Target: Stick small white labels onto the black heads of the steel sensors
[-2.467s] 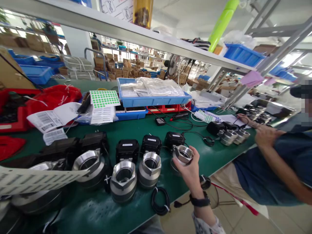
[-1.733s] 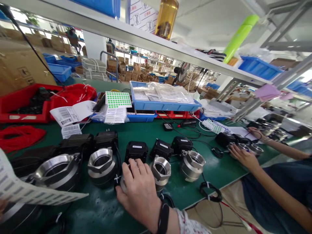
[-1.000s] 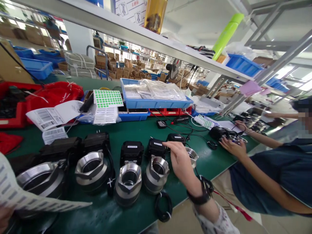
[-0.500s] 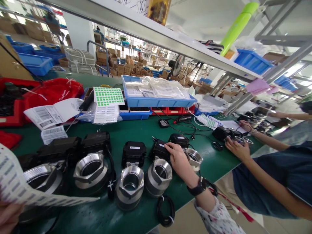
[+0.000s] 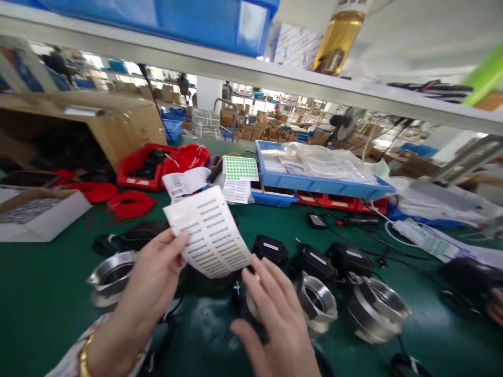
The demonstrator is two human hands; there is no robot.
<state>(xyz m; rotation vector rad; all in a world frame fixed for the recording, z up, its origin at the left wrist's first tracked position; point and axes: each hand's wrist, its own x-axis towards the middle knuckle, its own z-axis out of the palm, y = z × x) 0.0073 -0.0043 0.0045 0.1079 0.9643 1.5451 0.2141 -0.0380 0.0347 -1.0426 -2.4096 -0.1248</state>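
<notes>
My left hand (image 5: 151, 280) is pinching a sheet of printed labels (image 5: 208, 233) by its lower left corner, thumb on top and fingers curled behind it, and is holding it tilted up above the green table (image 5: 43, 298). A gold bracelet (image 5: 84, 357) is showing at that wrist. My right hand (image 5: 275, 314) is hovering flat just right of the sheet, fingers spread wide and gripping nothing, with the fingertips close to the sheet's bottom edge. I cannot tell whether they are touching it.

Just beside my right hand, a threaded steel fitting (image 5: 318, 306) is lying tilted on the table, and a larger one (image 5: 373, 309) is sitting to its right. Another steel ring (image 5: 110, 269) is resting behind my left hand. Three black boxes (image 5: 314, 259) are sitting in a row behind the fittings.

Farther back, a coil of red cord (image 5: 131, 204), a red bin (image 5: 139, 167), a sheet of green dot stickers (image 5: 240, 168) and a blue tray (image 5: 322, 183) of clear bags are lying across the table. A cardboard box (image 5: 118, 125) is standing at the far left. An amber bottle (image 5: 338, 42) is standing on the shelf overhead. Another person's hand (image 5: 495, 309) is showing blurred at the right edge.
</notes>
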